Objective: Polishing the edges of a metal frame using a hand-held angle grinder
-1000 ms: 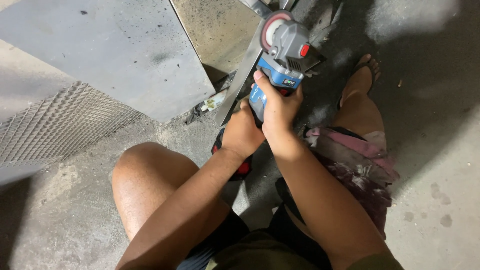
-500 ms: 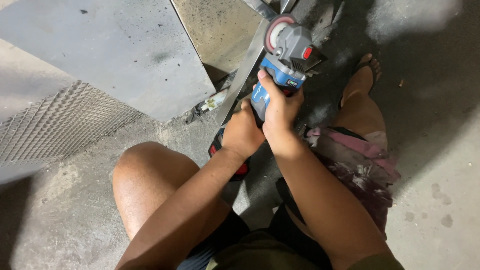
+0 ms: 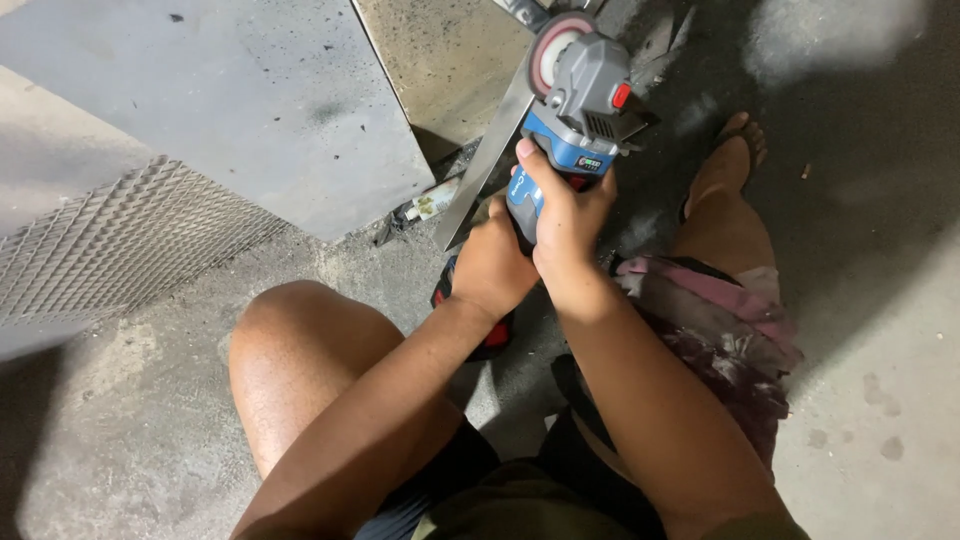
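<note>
Blue-and-grey angle grinder (image 3: pixel 575 120) now nudged slightly up and right along the slanted metal strip (image 3: pixel 490 165), disc still against its edge, right hand (image 3: pixel 560 215) clenched round the body, left hand (image 3: pixel 490 265) gripping the rear, so grinding apparently continuing.

1. You have a cordless angle grinder (image 3: pixel 575 110) in hand: blue and grey body, a red button on its side, a reddish round disc (image 3: pixel 553 52) at the head, and a red-and-black base near your knee that is probably its battery, though your wrist hides most of it.
2. It points away from you, tilted up and slightly right, disc on edge at the top of the view.
3. The disc meets the upper end of a long, narrow metal strip (image 3: pixel 490 165), bare grey, slanting down-left toward the concrete floor.
</note>
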